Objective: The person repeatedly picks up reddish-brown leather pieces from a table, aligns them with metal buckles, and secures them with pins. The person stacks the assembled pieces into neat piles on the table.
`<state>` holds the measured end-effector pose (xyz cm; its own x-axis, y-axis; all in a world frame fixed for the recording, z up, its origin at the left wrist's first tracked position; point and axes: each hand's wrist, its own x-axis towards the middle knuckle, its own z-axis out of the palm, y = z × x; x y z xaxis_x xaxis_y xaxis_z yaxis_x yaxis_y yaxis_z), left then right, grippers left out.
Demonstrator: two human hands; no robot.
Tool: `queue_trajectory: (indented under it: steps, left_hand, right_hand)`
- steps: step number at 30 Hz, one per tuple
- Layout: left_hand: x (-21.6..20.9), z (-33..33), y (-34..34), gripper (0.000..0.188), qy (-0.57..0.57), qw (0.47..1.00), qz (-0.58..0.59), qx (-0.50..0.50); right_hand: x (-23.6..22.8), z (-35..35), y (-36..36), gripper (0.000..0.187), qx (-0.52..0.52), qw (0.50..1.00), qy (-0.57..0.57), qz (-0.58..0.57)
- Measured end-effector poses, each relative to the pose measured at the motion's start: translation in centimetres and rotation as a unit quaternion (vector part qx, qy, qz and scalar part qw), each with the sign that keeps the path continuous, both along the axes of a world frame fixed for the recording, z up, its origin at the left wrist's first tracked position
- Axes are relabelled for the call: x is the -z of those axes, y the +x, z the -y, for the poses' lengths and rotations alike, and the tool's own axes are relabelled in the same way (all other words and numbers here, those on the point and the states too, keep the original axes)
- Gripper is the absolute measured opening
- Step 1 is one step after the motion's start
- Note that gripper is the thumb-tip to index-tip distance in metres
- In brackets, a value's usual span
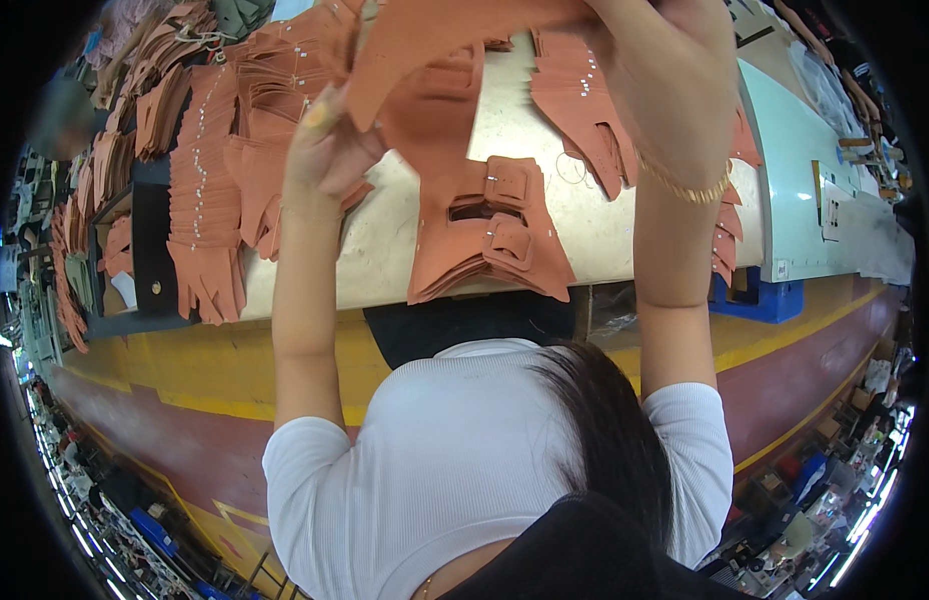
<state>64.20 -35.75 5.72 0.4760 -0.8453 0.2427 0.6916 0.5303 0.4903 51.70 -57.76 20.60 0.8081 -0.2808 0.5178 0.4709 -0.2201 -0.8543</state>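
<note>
A flat orange-brown leather piece (454,30) is raised over the table, its upper part cut off by the frame edge. My right hand (674,70), with a gold bracelet at the wrist, is closed on its right end. At its pointed left end my left hand (334,150) is closed, slightly blurred, with something yellow on one finger. Below them lies a stack of leather pieces with covered buckles (509,245). More leather pieces (574,100) with small white tags lie near my right forearm.
Long rows of layered leather pieces (199,180) cover the table's left side. A black box (149,250) stands at the left edge. To the right are a pale green panel (799,180) and a blue crate (759,300). The pale table top (374,255) ends just before my body.
</note>
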Motion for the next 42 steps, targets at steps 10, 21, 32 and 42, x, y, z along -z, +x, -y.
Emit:
queue_trajectory:
  steps: [10, 21, 32, 42]
  left_hand:
    - [4.3, -0.7, -6.4, 0.053, 0.419, 0.901, 0.108, 0.021]
    - [3.8, -2.5, -8.0, 0.057, 0.597, 0.681, 0.423, 0.033]
    - [-0.8, 5.5, -1.5, 0.049, 0.521, 0.678, 0.506, -0.112]
    - [5.9, 21.1, 4.1, 0.042, 0.444, 0.58, 0.678, -0.087]
  right_hand:
    - [14.1, -0.5, -12.8, 0.029, 0.026, 0.941, 0.074, -0.328]
    - [17.8, 3.3, -17.2, 0.023, 0.0, 0.927, 0.062, -0.371]
    - [22.8, 17.4, -4.4, 0.026, 0.207, 0.923, -0.153, -0.287]
    - [25.9, 24.1, 5.6, 0.018, 0.187, 0.898, -0.237, -0.321]
